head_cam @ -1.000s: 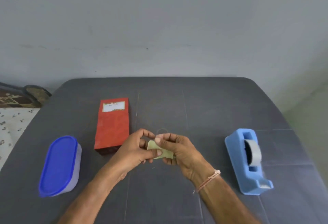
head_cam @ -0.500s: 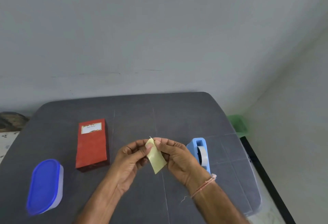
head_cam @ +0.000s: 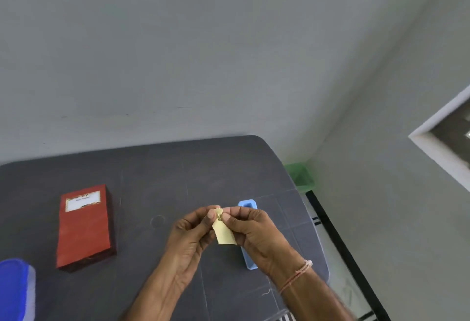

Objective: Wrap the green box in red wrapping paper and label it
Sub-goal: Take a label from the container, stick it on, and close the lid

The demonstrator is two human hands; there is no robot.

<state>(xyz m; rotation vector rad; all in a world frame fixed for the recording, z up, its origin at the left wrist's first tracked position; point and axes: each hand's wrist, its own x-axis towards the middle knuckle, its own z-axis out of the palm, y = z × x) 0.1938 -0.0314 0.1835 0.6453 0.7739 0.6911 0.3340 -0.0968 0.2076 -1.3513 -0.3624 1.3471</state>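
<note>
The box wrapped in red paper (head_cam: 85,226) lies flat on the dark grey table (head_cam: 157,175) at the left, with a white label (head_cam: 82,201) stuck near its far end. Both hands are raised above the table's middle. My left hand (head_cam: 189,239) and my right hand (head_cam: 254,234) pinch the top of a small pale yellow paper slip (head_cam: 224,231) between thumbs and fingertips; the slip hangs down between them. Neither hand touches the red box.
A blue tape dispenser (head_cam: 248,254) sits on the table just behind my right hand, mostly hidden. A blue-lidded container (head_cam: 15,287) stands at the left edge. A green bin (head_cam: 300,175) is on the floor beyond the table's right corner.
The camera has swung up and to the right, so the table sits lower and further left. My hands still hold the yellow slip, which turned from lying flat to hanging down.
</note>
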